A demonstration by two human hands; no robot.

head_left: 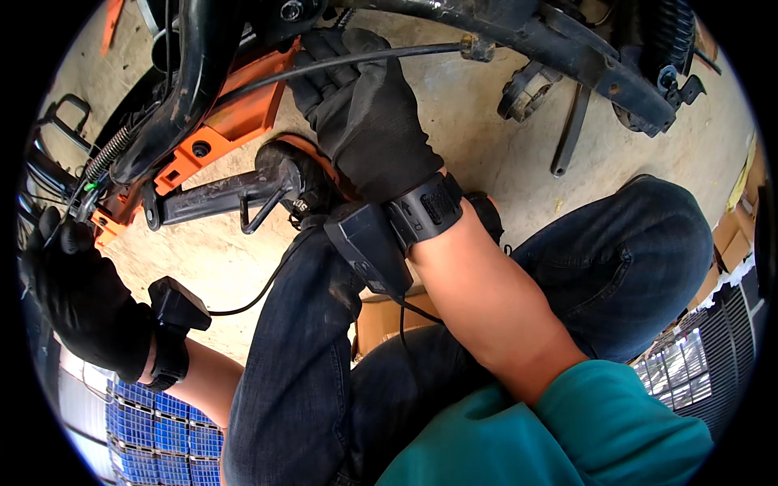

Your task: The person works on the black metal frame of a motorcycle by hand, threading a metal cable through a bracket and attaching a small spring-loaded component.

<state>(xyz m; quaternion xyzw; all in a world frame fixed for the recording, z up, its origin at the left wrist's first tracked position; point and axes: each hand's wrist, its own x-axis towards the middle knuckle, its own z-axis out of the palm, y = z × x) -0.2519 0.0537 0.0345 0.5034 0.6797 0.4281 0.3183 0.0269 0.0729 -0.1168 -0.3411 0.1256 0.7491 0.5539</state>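
Observation:
My left hand [81, 275], in a black glove, is closed on a thin cable [58, 231] at the left, beside a coiled spring [108, 155] and a small green fitting. My gloved right hand [365, 121] reaches up under the dark metal frame [519, 36], fingers curled beside a black cable [316, 63] and the orange plate [231, 121]; what they hold is hidden. A black kickstand-like bar [211, 202] lies below the plate. Both wrists carry strapped black devices with wires.
My bent knees [616, 259] are below the frame on a concrete floor [478, 146]. A loose-hanging metal bar [571, 134] is at the upper right. Cardboard [733, 231] lies at the right edge. A blue grid [154, 429] shows at the lower left.

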